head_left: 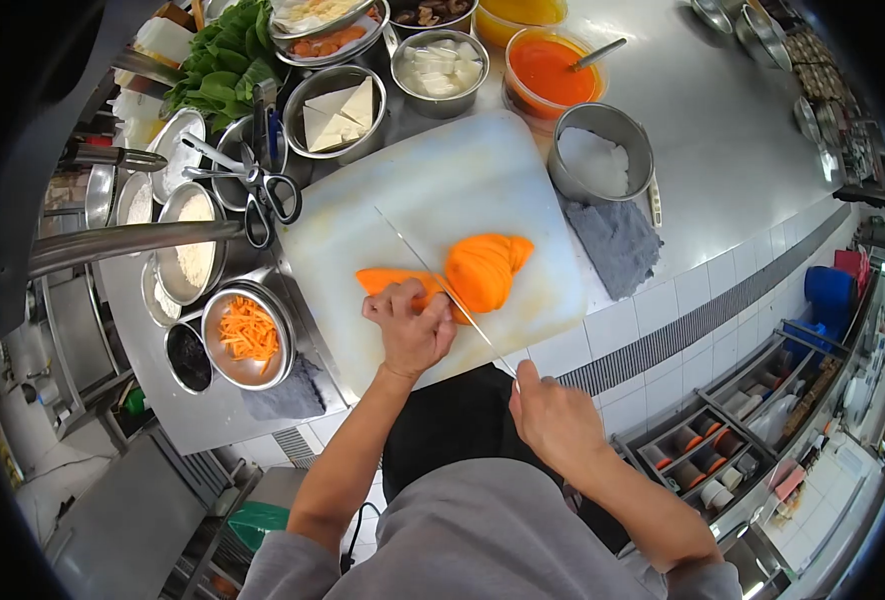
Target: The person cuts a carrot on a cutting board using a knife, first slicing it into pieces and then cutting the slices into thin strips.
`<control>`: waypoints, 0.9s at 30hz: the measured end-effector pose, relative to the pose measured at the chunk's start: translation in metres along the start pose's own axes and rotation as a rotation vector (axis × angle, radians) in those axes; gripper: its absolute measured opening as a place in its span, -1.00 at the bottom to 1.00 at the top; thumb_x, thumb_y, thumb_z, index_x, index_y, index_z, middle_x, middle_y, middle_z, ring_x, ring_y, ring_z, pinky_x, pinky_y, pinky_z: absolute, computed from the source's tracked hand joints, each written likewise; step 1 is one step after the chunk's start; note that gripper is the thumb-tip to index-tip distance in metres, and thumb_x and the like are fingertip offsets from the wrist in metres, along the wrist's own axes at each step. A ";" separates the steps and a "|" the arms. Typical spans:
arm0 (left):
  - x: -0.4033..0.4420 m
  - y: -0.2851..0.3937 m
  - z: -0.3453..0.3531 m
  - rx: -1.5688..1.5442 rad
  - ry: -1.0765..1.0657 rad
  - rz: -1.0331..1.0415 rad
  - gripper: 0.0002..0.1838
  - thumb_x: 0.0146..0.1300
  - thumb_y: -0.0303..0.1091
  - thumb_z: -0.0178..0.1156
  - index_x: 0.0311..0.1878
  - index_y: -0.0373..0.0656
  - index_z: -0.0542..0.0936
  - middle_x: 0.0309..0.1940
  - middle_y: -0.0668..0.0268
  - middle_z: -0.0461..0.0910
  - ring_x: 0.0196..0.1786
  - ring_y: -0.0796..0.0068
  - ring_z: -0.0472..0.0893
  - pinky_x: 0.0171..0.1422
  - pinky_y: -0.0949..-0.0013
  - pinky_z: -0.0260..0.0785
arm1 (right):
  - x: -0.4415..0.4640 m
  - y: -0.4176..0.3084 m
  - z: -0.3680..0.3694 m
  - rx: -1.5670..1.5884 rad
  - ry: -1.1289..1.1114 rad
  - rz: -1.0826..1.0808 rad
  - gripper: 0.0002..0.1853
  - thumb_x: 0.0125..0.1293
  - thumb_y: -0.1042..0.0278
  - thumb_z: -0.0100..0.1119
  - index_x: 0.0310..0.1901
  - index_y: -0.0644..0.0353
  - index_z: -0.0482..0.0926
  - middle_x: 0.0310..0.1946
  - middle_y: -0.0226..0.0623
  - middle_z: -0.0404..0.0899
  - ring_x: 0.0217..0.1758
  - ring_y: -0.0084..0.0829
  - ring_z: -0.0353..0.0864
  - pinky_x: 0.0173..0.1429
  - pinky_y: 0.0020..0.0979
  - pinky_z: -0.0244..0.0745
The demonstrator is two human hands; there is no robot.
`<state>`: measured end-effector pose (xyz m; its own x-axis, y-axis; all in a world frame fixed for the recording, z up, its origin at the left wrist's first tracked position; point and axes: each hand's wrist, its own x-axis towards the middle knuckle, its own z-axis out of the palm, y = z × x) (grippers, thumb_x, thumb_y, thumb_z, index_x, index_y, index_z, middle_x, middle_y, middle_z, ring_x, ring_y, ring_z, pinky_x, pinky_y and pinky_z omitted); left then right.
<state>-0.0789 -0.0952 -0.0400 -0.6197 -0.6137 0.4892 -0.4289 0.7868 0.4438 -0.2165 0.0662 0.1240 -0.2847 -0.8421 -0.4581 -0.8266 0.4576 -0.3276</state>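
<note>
My left hand presses its curled fingers on an uncut piece of carrot on the white cutting board. In my right hand is the handle of a kitchen knife. Its blade is seen almost edge-on and runs slantwise across the board, close beside my left fingertips. To the right of the blade lies a fanned pile of thin carrot slices. How deep the blade sits in the carrot cannot be made out.
Left of the board stand a bowl of carrot shreds, scissors and a bowl of white powder. Behind it are a bowl of white triangular pieces and a tub of orange liquid. A metal pot and grey cloth are at right.
</note>
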 end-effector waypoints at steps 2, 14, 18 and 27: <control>0.001 0.001 0.000 0.004 -0.003 -0.001 -0.72 0.05 -0.26 0.35 -0.13 0.28 0.61 -0.03 0.38 0.39 0.05 0.25 0.38 0.13 0.00 0.02 | 0.011 -0.003 0.002 -0.028 0.009 0.006 -0.82 0.46 0.32 0.17 -0.25 0.19 0.42 -0.61 -0.10 0.63 -0.57 -0.11 0.73 -0.50 -0.18 0.64; 0.000 0.000 0.003 0.004 0.008 0.003 -0.69 0.13 -0.25 0.35 -0.03 0.22 0.60 0.01 0.37 0.41 0.09 0.22 0.39 0.15 -0.03 0.03 | 0.044 -0.008 0.020 0.019 0.038 -0.009 -0.91 0.41 0.43 0.07 -0.20 0.25 0.44 -0.58 0.02 0.66 -0.49 -0.01 0.76 -0.39 -0.11 0.68; 0.001 0.002 0.001 0.011 0.025 0.032 -0.74 0.22 -0.28 0.27 -0.01 0.16 0.57 -0.02 0.33 0.42 0.08 0.21 0.39 0.16 -0.01 0.01 | 0.041 -0.008 0.029 0.051 0.069 -0.008 -0.93 0.41 0.46 0.04 -0.20 0.26 0.43 -0.57 0.03 0.66 -0.48 0.00 0.76 -0.38 -0.10 0.68; 0.002 0.004 0.000 0.007 0.061 0.034 -0.76 0.22 -0.30 0.26 -0.03 0.13 0.58 -0.04 0.34 0.43 0.11 0.22 0.39 0.18 -0.01 0.01 | 0.066 -0.002 0.062 0.105 0.161 -0.043 -0.89 0.42 0.41 0.01 -0.16 0.27 0.46 -0.50 0.06 0.70 -0.40 0.05 0.77 -0.23 -0.02 0.69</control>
<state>-0.0817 -0.0930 -0.0374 -0.5930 -0.5891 0.5489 -0.4128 0.8077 0.4209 -0.2038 0.0270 0.0435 -0.3314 -0.8924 -0.3064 -0.7866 0.4406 -0.4326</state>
